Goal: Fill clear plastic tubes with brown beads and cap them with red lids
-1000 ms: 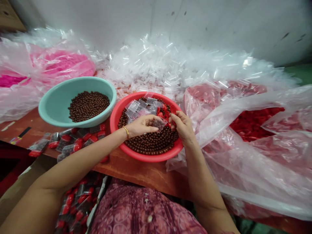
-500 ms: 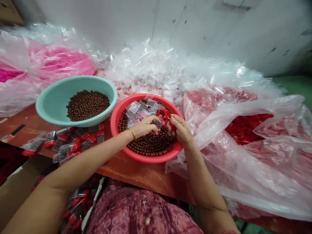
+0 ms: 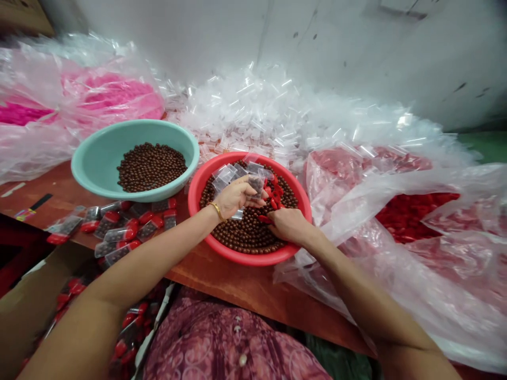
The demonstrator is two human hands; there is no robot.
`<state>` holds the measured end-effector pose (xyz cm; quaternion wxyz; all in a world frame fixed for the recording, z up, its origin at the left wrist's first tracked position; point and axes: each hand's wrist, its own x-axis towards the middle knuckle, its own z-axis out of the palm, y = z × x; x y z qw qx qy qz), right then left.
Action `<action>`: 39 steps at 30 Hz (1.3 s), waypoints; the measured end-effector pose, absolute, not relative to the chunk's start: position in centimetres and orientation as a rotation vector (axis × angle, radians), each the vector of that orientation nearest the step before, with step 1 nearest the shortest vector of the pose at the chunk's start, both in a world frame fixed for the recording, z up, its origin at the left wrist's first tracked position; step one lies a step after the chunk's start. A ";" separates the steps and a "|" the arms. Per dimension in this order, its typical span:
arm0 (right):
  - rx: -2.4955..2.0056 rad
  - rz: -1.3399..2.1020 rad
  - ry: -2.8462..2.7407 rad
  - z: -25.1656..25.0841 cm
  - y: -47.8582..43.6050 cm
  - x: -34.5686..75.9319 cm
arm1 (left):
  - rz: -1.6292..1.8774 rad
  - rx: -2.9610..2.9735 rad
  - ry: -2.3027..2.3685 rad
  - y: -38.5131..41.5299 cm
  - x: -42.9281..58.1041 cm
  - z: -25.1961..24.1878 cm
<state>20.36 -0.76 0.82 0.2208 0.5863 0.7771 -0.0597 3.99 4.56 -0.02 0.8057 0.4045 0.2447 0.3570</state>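
Note:
My left hand [image 3: 234,197] is closed around a small clear plastic container [image 3: 255,186] with dark brown balls visible inside. It hovers above the red basin [image 3: 195,198], which holds many round brown balls [image 3: 249,232]. Low over these balls is my right hand [image 3: 288,224], its fingers closed on a red cap [image 3: 264,218] that shows at the fingertips. Between the hands, loose red caps [image 3: 276,191] lie on the balls. Empty clear containers [image 3: 225,175] are heaped at the basin's far left, partly hidden by my left hand.
A teal basin [image 3: 89,158] with more brown balls stands left. Filled, red-capped containers [image 3: 119,234] lie before it; more fill a carton [image 3: 47,279] below. Clear containers [image 3: 253,111] pile along the wall. Plastic bags hold pink pieces [image 3: 119,100] and red caps [image 3: 412,214].
My right hand has lowered from the red caps toward the balls at the basin's right side. My left hand has turned, still gripping the container. The view has shifted slightly left.

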 end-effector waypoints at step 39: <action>2.652 -2.746 1.954 2.1 -0.1 20.8 | 0.490 1.194 0.591 3.1 4.6 0.3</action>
